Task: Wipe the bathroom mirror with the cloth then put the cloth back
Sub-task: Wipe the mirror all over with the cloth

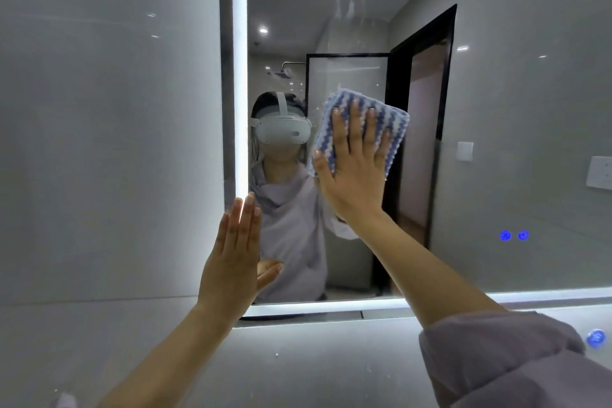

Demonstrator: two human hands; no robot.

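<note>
While the lilac sleeve [510,361] at 5 o'clock fills the nearest corner, both forearms reach up and away toward the glass. Left hand [233,262] at 7 o'clock is flat, fingers straight and together, holding nothing; it looks pressed on or just beside the lit mirror edge [239,76], contact can't be confirmed. Right hand [352,162] near centre, about 1 o'clock from the left one, is spread open with palm flat, pinning the cloth [361,129] against the mirror [496,109] rather than gripping it; fingers lie splayed over the fabric. Cloth: folded into a thick pad, blue and white wavy stripes, nubby pile, corners poking out past the fingertips at 12 and 2 o'clock. Looks soft and possibly damp, not sure. Progress, as a judgement: wiping step is under way, mid-task. Faint streaks and droplets show on the glass at 12 o'clock above the cloth, so the upper area likely needs passes; the right part of the mirror toward 3 o'clock looks fairly clean, but whether it was wiped can't be told. Two blue touch lights [514,235] glow on the glass at 4 o'clock. Putting the cloth back is not yet done, and its storage spot is not in view.
</note>
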